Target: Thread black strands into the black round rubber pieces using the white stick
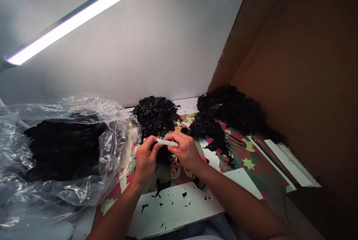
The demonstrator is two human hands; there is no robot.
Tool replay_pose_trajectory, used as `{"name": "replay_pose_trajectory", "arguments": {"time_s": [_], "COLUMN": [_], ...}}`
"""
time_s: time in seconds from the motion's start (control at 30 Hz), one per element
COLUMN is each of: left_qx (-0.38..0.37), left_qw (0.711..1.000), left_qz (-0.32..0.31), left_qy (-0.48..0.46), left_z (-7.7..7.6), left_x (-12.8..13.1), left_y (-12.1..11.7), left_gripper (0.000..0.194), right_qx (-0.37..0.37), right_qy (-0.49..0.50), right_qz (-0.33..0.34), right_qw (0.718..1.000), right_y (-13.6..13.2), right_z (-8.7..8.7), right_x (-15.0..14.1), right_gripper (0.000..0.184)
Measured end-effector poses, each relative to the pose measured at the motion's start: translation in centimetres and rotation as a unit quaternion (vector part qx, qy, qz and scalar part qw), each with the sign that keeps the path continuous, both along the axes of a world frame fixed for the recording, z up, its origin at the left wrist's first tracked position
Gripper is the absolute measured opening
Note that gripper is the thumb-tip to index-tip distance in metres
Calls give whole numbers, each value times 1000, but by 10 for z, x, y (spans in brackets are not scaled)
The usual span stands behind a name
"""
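Observation:
My right hand (184, 150) is closed around a slim white stick-shaped tool (167, 142), its narrow end pointing left. Close beside it, my left hand (145, 156) is closed in a pinch at that narrow end. Whatever lies between the left fingertips is too small and dark to make out. Below the hands are black scraps (165, 155) on a patterned red, green and cream table cover (179, 186). Just beyond them rises a heap of black cut shreds (156, 115).
At left, an open clear plastic bag (114, 158) holds stacked black pieces (67, 150). A second black heap (232, 109) lies at right against a cardboard wall (302, 83). Near it are a metal tool (234, 138) and a long white box (292, 163). A lit tube lamp (84, 16) hangs above.

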State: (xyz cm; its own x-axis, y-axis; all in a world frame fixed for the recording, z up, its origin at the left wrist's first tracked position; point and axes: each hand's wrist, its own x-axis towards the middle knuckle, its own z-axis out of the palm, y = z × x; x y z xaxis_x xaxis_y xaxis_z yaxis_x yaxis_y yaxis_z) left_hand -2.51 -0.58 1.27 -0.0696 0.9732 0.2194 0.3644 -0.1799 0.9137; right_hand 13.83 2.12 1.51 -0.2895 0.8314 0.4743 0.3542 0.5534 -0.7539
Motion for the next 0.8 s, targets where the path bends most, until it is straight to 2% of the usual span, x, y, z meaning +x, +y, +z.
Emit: {"name": "replay_pose_trajectory", "arguments": {"time_s": [0.1, 0.17, 0.33, 0.5, 0.6, 0.7, 0.8], "left_qx": [-19, -30, -34, -20, 0, 26, 27], "left_qw": [1000, 999, 999, 999, 998, 996, 998], "left_qz": [4, 13, 31, 40, 48, 45, 28], "left_qy": [-15, -22, -19, 5, 44, 75, 50], "left_z": [3, 5, 4, 2, 2, 4, 5], "left_x": [-1, -2, -4, -4, -2, 0, 1], "left_y": [-1, -2, -1, 1, 0, -2, -5], "left_gripper": [25, 26, 27, 24, 21, 19, 19], "right_qx": [-1, -23, -116, -82, -63, -56, -61], "right_qy": [-12, -4, 35, 14, 4, -22, -27], "right_qz": [-70, -89, 5, -10, 3, 5, -49], "right_qw": [997, 996, 993, 997, 998, 998, 997], "right_y": [10, 14, 6, -5, -8, -6, 6], "right_z": [-2, -2, 1, 4, 4, 3, -1], "right_x": [6, 10, 6, -5, -7, -7, -2], "right_gripper": [15, 14, 10, 16, 14, 22, 15]}}
